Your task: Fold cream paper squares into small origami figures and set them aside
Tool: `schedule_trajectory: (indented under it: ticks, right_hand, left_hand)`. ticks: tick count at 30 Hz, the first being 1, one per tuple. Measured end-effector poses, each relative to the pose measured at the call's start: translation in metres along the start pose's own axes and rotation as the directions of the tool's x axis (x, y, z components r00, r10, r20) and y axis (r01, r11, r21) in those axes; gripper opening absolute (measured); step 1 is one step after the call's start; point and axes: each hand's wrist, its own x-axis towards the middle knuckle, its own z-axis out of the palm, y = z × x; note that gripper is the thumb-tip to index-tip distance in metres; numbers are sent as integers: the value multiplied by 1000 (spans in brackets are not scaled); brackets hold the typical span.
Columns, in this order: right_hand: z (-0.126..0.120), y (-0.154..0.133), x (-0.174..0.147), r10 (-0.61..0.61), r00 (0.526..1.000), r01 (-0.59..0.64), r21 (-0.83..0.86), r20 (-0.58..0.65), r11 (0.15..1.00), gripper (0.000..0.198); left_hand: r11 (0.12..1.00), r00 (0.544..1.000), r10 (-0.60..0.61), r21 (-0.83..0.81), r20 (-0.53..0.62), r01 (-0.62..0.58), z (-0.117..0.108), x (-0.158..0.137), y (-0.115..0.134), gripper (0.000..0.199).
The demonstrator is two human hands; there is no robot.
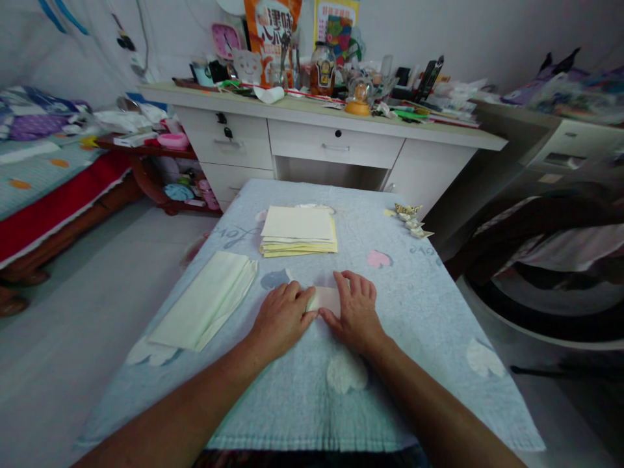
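A small folded piece of pale paper [325, 299] lies on the cloth-covered table between my hands. My left hand [285, 315] grips its left end, the thumb at the near edge and the fingers curled over the top. At its right end, my right hand [355, 309] holds the paper between thumb and fingers. Just beyond, a stack of cream and yellow paper sheets [298, 224] sits on the cloth. To the left rests a larger folded bundle of pale paper [202, 302]. Several small folded paper pieces [413, 221] stand at the far right of the table.
A blue patterned cloth [292, 403] covers the table. Behind it stands a white desk [336, 140] crowded with jars, packets and papers. A front-loading washing machine [560, 247] is close on the right, and a bed [53, 175] is at the left.
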Motion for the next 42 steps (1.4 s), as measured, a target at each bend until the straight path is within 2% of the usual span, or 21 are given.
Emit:
schedule_trajectory:
  ticks: [8, 13, 19, 23, 26, 29, 33, 37, 39, 42]
  right_hand:
    - [4, 5, 0, 35, 996, -30, -63, 77, 998, 88]
    - [-3, 24, -2, 88, 982, -81, -45, 169, 996, 101]
    - [-19, 53, -5, 127, 937, -135, 3, 326, 991, 105]
    - [-27, 66, -6, 83, 930, -113, 65, 358, 991, 105]
    - [-28, 65, -4, -35, 944, -21, 165, 327, 986, 93]
    - [-24, 56, -1, -109, 964, 49, 240, 243, 969, 78]
    - [-17, 45, 1, -154, 977, 109, 277, 146, 955, 72]
    - [-18, 42, 1, -177, 978, 130, 345, 107, 930, 38]
    - [-20, 41, 1, -178, 982, 143, 381, 57, 913, 40]
    - [-22, 39, 2, -191, 981, 192, 402, -42, 895, 62]
  left_hand:
    - [997, 1000, 3, -71, 24, -1, -5, 1, -2, 42]
    - [994, 1000, 11, -112, 13, -10, -2, 2, -6, 44]
    - [991, 1000, 12, -130, 11, -11, -2, 2, -8, 46]
    - [986, 1000, 24, -162, -3, -24, 3, 2, -12, 46]
    - [975, 998, -7, -222, -67, -8, 8, 3, -15, 58]
    - [970, 991, -66, -239, -117, 37, 11, 4, -17, 58]
    - [952, 991, -55, -304, -121, 16, 9, 7, -14, 47]
    - [904, 992, 1, -424, -123, -53, 4, 7, -10, 24]
    - [870, 995, 28, -488, -99, -73, 2, 6, -8, 12]
    - [836, 990, 70, -534, -122, -125, 0, 4, -6, 17]
